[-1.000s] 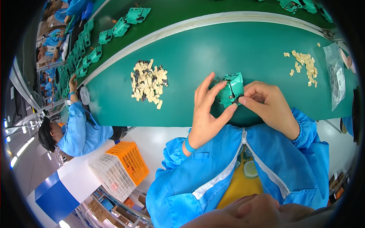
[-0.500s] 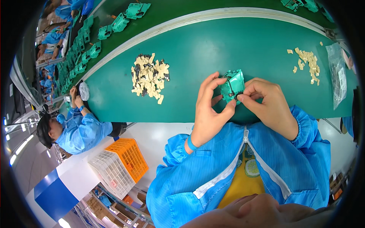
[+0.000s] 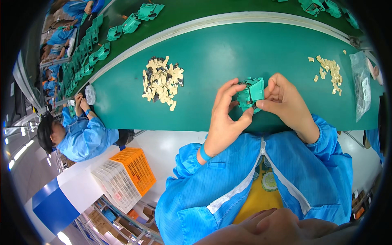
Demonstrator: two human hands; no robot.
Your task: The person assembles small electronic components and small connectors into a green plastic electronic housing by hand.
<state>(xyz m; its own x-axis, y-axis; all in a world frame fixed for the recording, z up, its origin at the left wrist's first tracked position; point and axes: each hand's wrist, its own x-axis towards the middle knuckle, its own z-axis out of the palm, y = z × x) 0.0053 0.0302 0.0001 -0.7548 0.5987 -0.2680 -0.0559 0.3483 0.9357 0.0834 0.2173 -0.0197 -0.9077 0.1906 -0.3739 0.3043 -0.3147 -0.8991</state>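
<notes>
A green plastic housing with dark parts along its edges is held just above the green table in front of me. My left hand grips it from the left, fingers at its far left edge and thumb at its near edge. My right hand closes against its right side. The right thumb presses by a small black piece at the near right corner, while the other fingers are curled. Whether anything small sits between the right fingers is hidden.
Left on the table lies a pile of cream and black pieces; a smaller cream pile and clear plastic bag lie right. Beyond the rail, a conveyor carries green housings. A co-worker sits left, near crates.
My right fingers have drawn back from the housing's face and curled at its right side. The thumb stays near the black piece. My left hand keeps its grip.
</notes>
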